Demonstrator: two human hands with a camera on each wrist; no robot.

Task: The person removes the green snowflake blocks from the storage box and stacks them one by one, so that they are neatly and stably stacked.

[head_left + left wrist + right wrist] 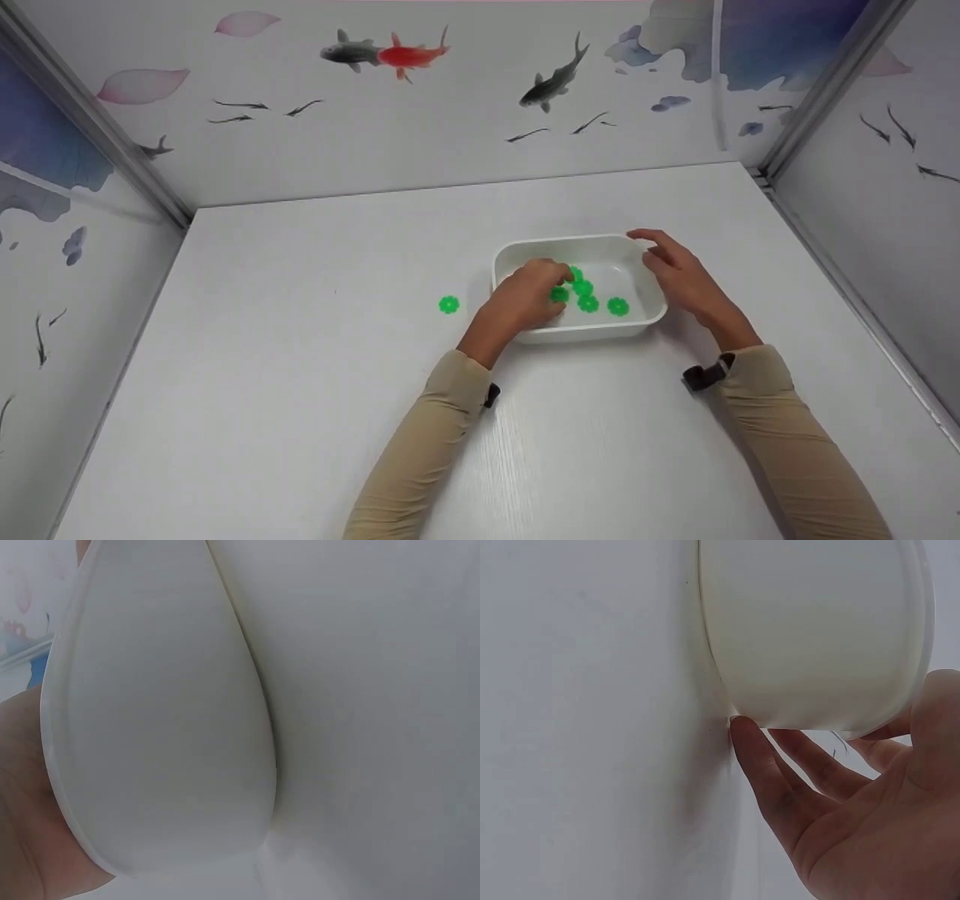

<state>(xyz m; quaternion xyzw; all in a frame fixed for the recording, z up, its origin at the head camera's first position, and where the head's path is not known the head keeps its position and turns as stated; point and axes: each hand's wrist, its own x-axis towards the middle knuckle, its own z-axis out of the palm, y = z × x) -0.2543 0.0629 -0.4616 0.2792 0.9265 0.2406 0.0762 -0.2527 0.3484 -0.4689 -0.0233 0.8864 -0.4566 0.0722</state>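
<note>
I see the left hand (525,296) at a green flower-shaped disc (559,295) inside the white tray (585,331), pinch unclear, the right hand (684,279) loosely touching the tray; probably light and stiff, I'd take its scalloped edges.

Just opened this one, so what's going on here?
A person's left hand is down in a white tray among green flower-shaped pieces; whether it grips one is unclear. The right hand touches the tray's right end. One more green piece lies on the table, left of the tray.
</note>
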